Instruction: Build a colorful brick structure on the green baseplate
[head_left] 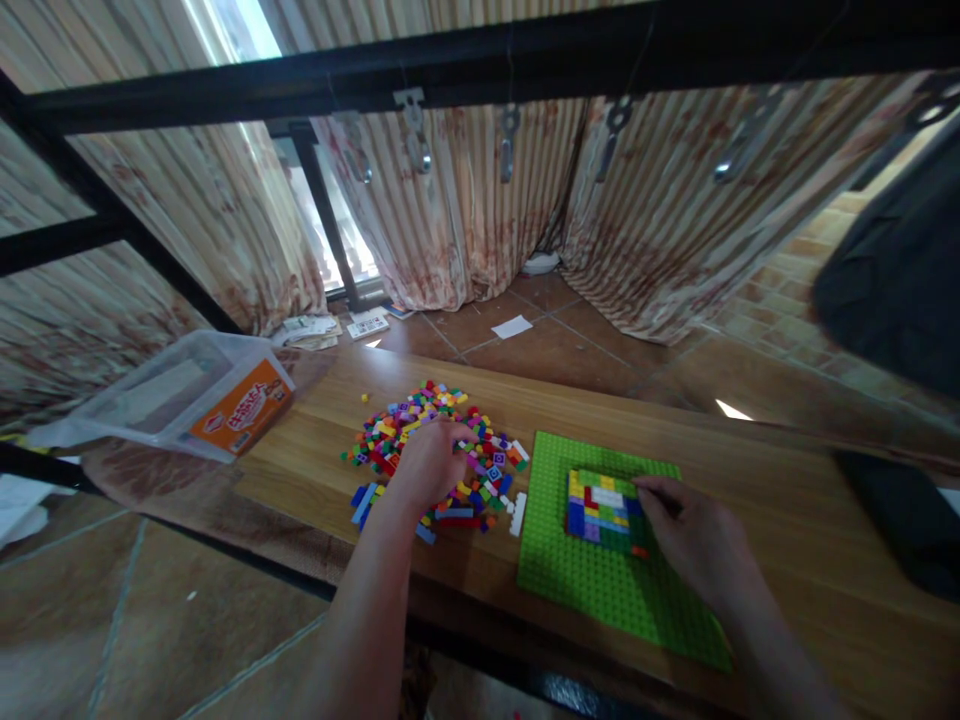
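Observation:
My left hand [431, 462] is over a heap of small coloured toy bricks [390, 432], its index finger stretched out to the right among them. Its other fingers are partly hidden, and nothing shows in its grasp. On a green studded baseplate [555, 570] sits a low rectangular build of multicoloured bricks [600, 510], with white, red, yellow, blue and green parts. At the build's upper right corner, my right hand [694, 535] has its thumb and index finger pinched together. Whatever lies between those fingertips is too small to make out.
Beyond the heap, to the left, stands a clear plastic bin [172, 400] with an orange label. A white brick strip [518, 514] lies between heap and baseplate. A dark flat object [900, 520] rests at the wooden table's [787, 500] right. A black bar [465, 75] with metal hooks crosses above.

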